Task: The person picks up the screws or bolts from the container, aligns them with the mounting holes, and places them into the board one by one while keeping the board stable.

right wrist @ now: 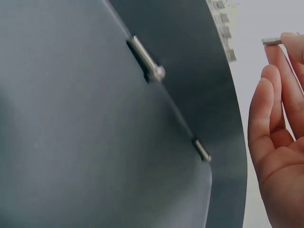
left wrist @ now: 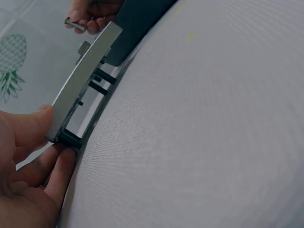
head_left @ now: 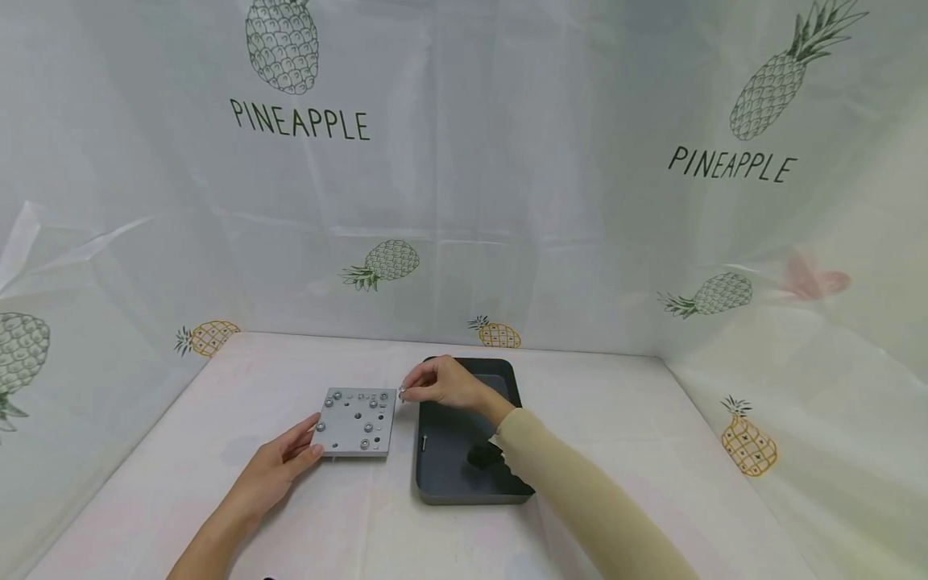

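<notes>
A square grey metal plate with several screw heads and holes on top stands left of a dark tray. My left hand holds its near left corner; in the left wrist view the thumb touches the plate's edge and fingers touch a dark post underneath. Between thumb and fingertips, my right hand pinches a small metal screw. This hand is just off the plate's far right corner, over the tray's left edge. In the left wrist view the screw's head points away from the fingers.
Two loose screws, one larger and one smaller, lie along the inner edge of the tray floor. A black shape shows by the right sleeve, too dark to identify. Pineapple-printed sheeting hangs behind the white-covered table.
</notes>
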Tool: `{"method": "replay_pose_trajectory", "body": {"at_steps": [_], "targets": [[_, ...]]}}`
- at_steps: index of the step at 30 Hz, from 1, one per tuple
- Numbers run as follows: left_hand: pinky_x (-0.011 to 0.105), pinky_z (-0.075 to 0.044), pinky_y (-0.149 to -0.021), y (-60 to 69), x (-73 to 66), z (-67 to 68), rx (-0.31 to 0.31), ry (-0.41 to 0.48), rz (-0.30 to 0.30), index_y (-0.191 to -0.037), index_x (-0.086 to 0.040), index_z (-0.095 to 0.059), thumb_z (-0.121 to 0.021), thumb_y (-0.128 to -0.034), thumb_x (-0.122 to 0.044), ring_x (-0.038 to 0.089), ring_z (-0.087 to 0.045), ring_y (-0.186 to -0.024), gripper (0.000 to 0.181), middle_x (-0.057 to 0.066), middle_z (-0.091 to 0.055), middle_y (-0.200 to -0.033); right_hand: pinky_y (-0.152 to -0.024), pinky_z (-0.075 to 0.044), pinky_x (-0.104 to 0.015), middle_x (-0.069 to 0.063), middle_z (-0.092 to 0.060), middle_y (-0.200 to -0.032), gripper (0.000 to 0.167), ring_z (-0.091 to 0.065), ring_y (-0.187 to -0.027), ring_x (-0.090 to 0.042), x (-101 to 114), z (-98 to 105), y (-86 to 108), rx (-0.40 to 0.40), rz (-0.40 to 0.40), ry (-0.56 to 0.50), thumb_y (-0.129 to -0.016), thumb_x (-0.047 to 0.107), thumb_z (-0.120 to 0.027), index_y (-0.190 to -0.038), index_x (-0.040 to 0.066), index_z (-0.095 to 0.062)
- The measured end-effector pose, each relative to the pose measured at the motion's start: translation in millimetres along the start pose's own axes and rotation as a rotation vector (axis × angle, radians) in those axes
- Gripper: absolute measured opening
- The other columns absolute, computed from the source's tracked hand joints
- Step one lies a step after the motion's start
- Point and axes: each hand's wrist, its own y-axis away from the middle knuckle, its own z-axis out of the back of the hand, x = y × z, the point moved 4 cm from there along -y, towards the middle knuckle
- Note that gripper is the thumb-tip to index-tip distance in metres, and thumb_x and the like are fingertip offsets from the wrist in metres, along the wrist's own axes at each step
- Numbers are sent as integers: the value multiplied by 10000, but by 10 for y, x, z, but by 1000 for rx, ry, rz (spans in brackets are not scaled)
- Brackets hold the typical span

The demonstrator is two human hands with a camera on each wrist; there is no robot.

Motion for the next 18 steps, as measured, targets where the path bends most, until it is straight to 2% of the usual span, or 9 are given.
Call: {"method": "replay_pose_trajectory", "body": {"at_steps": [8,18], "targets": [[570,-378,-1222,16,-13,1,-3,-9,-19,-1677,-126,-330,-644,-1080,-333,421,-456,-1489,705,266,-462,-1611,-769,-560,-199,29,-804,-990,111,-711,-877,-74,62,-156,-70,21,28,3,-925,122,-847,-1033,99,-834],[583,-373,-1224,24,-27,-1,-3,8,-8,-1675,-124,-332,-648,-1077,-336,430,-459,-1482,710,274,-459,-1609,-709,-528,-184,-16,-810,-947,90,-697,-822,-70,97,-299,-108,5,42,14,-915,127,-859,-999,109,-833]]}}
